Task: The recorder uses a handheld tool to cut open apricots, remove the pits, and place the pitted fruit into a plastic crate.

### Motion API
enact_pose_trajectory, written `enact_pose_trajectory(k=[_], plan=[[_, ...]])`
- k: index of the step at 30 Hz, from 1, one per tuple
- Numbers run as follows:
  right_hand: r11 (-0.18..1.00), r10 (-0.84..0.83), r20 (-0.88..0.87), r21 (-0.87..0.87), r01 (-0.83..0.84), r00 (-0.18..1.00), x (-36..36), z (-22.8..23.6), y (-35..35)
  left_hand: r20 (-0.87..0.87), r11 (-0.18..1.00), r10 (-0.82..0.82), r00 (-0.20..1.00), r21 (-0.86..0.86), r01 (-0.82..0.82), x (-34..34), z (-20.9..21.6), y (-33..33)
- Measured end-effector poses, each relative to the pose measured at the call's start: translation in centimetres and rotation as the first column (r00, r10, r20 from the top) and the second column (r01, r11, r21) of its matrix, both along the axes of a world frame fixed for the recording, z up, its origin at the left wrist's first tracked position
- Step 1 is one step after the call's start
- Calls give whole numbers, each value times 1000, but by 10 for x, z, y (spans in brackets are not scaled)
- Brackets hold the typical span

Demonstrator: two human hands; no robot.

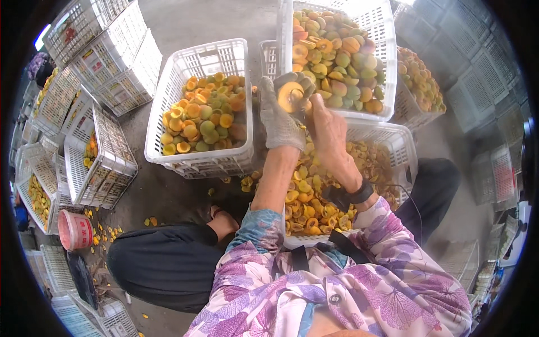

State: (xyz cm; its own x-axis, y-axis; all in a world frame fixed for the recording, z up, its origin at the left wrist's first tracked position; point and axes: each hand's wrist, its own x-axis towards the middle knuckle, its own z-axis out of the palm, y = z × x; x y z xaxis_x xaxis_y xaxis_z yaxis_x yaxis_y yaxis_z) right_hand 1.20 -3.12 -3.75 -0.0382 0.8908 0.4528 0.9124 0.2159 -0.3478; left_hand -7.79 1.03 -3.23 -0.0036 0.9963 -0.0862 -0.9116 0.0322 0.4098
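Observation:
My left hand (283,112), in a greyish knitted glove, is raised in front of me and closed around a cut yellow peach (291,97) with its hollowed face up. My bare right hand (328,132) is closed right beside it, fingers toward the fruit; whatever it grips is hidden. Just beyond my hands, a white crate (387,48) holds whole and cut green-orange peaches (342,62). Under my forearms, between my legs, another white crate (412,149) holds yellow cut pieces (314,196). At the left, a white crate (154,126) contains halved peaches (205,112).
Stacked white crates (112,56) stand at the far left, with tilted crates (104,163) nearer. A pink-and-white bucket (76,230) sits on the floor among scattered fruit scraps. Another filled crate (415,109) stands at the right. My folded knees flank the lower crate.

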Motion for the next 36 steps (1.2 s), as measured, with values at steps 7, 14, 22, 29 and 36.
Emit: enact_pose_trajectory(k=[7,14,22,29,36], plan=[[997,71,-18,-42,-72,997,5,-14,-1,-219,989,140,966,-10,-145,1,2,-5],[937,307,-155,-123,-327,939,16,-7,-2,-373,949,306,876,48,-312,3,-11,-1],[717,115,-476,-568,-404,872,18,26,-2,-338,977,212,917,66,-202,5,-36,6],[868,230,-442,-310,-389,867,26,15,0,-439,963,250,863,209,-173,6,-27,-5],[888,430,-75,-144,-437,900,59,-33,6,-714,963,269,646,197,-184,15,-55,21]])
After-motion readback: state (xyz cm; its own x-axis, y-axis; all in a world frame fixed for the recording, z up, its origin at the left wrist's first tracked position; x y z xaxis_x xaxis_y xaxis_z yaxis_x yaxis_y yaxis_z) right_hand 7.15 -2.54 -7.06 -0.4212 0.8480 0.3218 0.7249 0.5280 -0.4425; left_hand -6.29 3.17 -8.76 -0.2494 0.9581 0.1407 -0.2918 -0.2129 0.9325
